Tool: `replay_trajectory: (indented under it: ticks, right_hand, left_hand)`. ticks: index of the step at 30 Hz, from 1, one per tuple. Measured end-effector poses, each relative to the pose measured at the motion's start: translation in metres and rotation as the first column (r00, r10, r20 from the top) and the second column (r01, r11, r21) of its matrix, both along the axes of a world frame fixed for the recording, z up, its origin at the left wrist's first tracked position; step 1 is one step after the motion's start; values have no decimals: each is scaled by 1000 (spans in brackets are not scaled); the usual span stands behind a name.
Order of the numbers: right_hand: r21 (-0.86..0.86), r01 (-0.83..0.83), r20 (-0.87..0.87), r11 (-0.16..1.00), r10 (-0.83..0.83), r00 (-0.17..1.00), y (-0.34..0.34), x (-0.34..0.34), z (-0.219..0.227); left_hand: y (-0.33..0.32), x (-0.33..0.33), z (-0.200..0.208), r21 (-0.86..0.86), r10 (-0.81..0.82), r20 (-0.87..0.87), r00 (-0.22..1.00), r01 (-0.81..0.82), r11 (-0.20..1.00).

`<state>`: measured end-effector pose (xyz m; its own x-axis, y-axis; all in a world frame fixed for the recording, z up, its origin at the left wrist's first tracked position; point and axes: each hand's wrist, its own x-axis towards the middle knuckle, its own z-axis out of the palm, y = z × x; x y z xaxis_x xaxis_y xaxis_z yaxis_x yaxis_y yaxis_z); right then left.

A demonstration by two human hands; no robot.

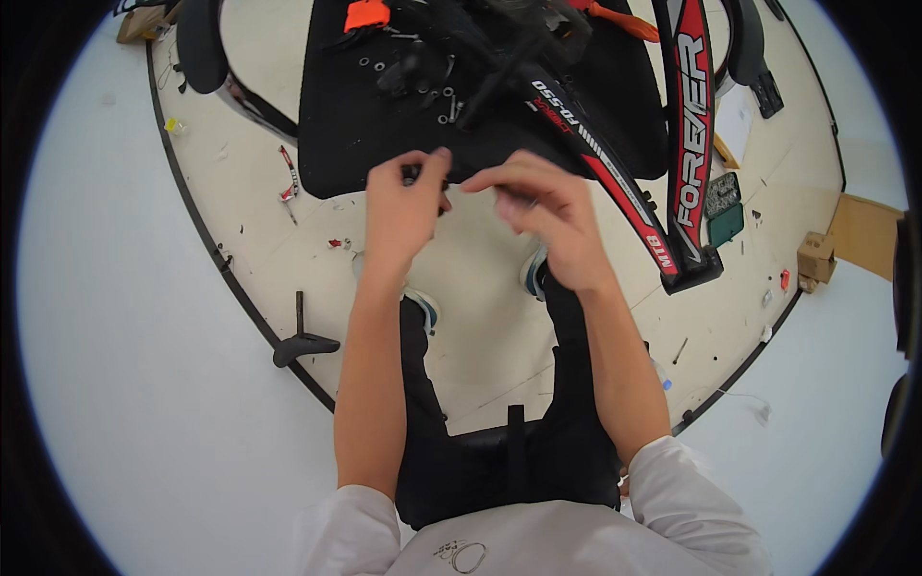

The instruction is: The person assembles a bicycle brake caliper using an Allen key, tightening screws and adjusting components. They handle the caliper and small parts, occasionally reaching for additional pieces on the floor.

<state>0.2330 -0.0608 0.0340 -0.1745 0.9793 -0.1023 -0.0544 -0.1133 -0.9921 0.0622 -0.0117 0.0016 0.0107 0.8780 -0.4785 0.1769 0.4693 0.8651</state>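
Note:
My left hand [405, 204] is closed, thumb and fingers pinching a small dark part [411, 174] in front of the black chair seat [336, 144]. The part's kind is mostly hidden by the fingers. Just to its right, my right hand [552, 206] has its index finger stretched toward the left hand and its thumb bent below. Motion smears these fingers, and a dark patch between them could be shadow or a small item. Past my right hand, a red and black bicycle frame [690, 144] leans across the seat's right side.
Loose washers [379, 66], bolts and dark parts lie on the seat, with an orange object [367, 14] at its far edge. A bicycle saddle [305, 348] with its post rests on the floor at left. A cardboard box [816, 256] stands at right.

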Motion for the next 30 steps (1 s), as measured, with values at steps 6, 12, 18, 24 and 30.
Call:
replay_trajectory:
  ticks: [6, 12, 18, 24, 30]
  right_hand:
    - [-67, -243, -156, 968, 230, 961, -7, -46, -2]
    - [-244, -324, 36, 914, 343, 939, 4, -76, -14]
    - [-81, -31, 126, 996, 41, 991, 22, -81, -30]
    - [13, 85, 52, 996, -86, 995, 28, -69, -27]
    - [-47, -91, -79, 995, 87, 993, 7, -64, -15]
  left_hand:
    - [1, -45, 17, 22, 323, 197, 926, -334, 942]
    - [-3, -87, 25, 23, 200, 446, 872, -235, 972]
    - [-22, -102, 39, 23, -258, 377, 889, 270, 963]
    - [-27, -95, 11, 17, -353, -55, 934, 354, 935]
    - [-10, -87, -3, 73, -83, -223, 971, 102, 992]
